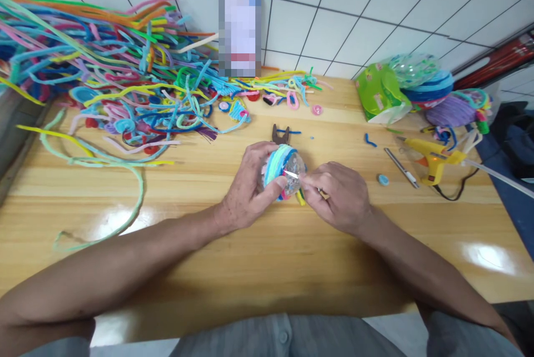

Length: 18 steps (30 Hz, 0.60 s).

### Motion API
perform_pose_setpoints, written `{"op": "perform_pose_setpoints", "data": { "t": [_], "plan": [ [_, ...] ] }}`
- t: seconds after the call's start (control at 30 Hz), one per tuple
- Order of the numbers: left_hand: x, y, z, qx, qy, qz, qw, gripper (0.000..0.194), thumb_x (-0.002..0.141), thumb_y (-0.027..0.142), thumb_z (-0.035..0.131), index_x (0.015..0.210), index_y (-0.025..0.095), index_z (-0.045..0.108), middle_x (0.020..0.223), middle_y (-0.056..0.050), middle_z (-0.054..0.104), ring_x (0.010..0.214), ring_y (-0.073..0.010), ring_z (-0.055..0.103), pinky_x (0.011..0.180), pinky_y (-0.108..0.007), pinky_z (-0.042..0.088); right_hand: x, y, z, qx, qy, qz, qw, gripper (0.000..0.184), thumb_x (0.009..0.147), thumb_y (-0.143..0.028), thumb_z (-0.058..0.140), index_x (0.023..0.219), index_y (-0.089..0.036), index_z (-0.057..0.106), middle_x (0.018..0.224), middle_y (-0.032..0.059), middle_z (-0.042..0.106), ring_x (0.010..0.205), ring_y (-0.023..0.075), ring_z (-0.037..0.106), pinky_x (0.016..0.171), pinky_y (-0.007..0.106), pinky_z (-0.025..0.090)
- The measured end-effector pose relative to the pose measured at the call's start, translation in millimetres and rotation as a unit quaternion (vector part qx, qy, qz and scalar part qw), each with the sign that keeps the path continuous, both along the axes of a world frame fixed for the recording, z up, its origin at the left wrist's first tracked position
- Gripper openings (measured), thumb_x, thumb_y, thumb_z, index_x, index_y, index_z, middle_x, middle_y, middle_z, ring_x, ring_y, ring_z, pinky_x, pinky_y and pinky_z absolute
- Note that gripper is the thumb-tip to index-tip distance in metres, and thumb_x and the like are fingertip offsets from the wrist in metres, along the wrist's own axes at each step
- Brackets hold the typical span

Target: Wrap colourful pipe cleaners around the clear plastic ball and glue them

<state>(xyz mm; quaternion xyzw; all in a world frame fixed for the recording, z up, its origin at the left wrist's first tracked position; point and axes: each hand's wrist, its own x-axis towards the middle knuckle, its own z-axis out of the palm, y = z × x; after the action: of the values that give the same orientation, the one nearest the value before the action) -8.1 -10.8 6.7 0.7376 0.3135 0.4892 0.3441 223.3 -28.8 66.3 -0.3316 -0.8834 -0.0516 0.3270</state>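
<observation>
My left hand point(252, 182) is wrapped round a clear plastic piece point(295, 167) banded with blue and mint-green pipe cleaners point(276, 163), its thumb lying across the near side. At the clear end of that piece, my right hand point(337, 196) has its thumb and forefinger pinched together. A pale, shiny sliver shows at those fingertips; whether it is a held thing or a glint on the plastic I cannot tell. Just beyond the left hand lies a dark-jawed tool point(281, 134), partly hidden. A short yellow piece point(301, 197) shows beneath the plastic piece.
Tangled pipe cleaners point(137, 84) cover the back left. A blurred-out phone-like screen point(240, 29) leans on the tiled wall. At right are a yellow glue gun point(434, 157), a cutter knife point(401, 168), a small blue disc point(382, 179) and a green tissue pack point(379, 93).
</observation>
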Motion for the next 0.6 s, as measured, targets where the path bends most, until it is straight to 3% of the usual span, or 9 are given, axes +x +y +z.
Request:
{"op": "perform_pose_setpoints", "data": {
  "t": [0.33,0.6],
  "plan": [
    [0.9,1.1,-5.4,0.001,0.005,-0.005,1.000,0.068,0.101,0.046,0.077,0.158,0.030,0.043,0.153,-0.014,0.055,0.147,-0.0343,0.055,0.123,-0.057,0.051,-0.4,0.4,-1.2,-0.009,0.014,-0.009,1.000,0.015,0.100,-0.009,0.063,0.105,-0.023,0.064,0.075,-0.0011,0.070,0.065,0.0169,0.063,0.062,0.032,0.045],
    [0.3,2.9,-6.5,0.028,0.018,0.001,0.999,0.070,0.101,0.047,0.076,0.158,0.028,0.043,0.152,-0.016,0.055,0.147,-0.0345,0.055,0.123,-0.058,0.051,0.2,0.6,-3.1,-0.011,0.018,-0.007,1.000,0.016,0.100,-0.008,0.063,0.108,-0.022,0.064,0.075,-0.0009,0.070,0.064,0.0169,0.062,0.062,0.032,0.046]
  ]
}}
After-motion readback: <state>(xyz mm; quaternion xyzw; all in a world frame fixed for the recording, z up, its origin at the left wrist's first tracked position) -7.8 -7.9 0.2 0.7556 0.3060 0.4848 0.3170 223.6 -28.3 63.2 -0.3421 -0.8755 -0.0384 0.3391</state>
